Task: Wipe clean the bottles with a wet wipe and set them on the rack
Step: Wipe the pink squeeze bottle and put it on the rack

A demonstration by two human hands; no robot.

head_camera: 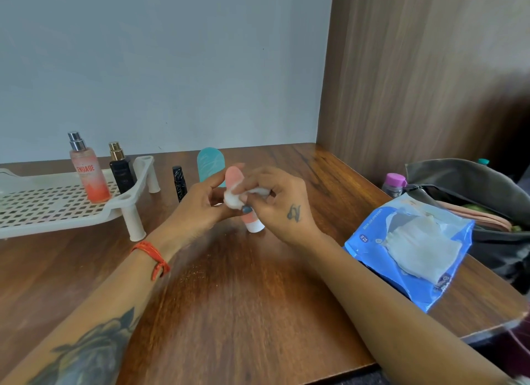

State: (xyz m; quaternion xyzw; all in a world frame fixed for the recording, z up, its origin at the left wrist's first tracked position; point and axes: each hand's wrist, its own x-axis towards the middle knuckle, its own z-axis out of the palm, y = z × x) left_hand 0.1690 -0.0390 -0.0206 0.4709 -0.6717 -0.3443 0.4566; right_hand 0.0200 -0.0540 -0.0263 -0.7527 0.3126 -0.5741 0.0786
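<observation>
fingers (pixel 243 209) of the right hand (pixel 282 207) pinch a folded wipe (pixel 233 199) against the pink tube (pixel 243 196), while the left hand (pixel 200 201) closes round the tube from the other side and holds it off the tabletop (pixel 243 293), white cap pointing down toward the person.

head view: the rack (pixel 57 204) stands at the left, already carrying a peach spray bottle (pixel 89 169) and a black bottle (pixel 122 169). a teal tube (pixel 210 164) and a slim black tube (pixel 179 182) wait upright between rack and hands, seemingly unwiped. the wipe pack (pixel 407 250) lies open at the right, beside a bag (pixel 473 189).

to do this step well, i judge the left hand should turn the tube a little at a time so the wipe covers every side, then run the wipe down to the cap, where grime tends to gather. a firm hold matters, since a damp tube may slip. once wiped, it should go upright on the rack's free mesh, clear of the two bottles so neither topples.
</observation>
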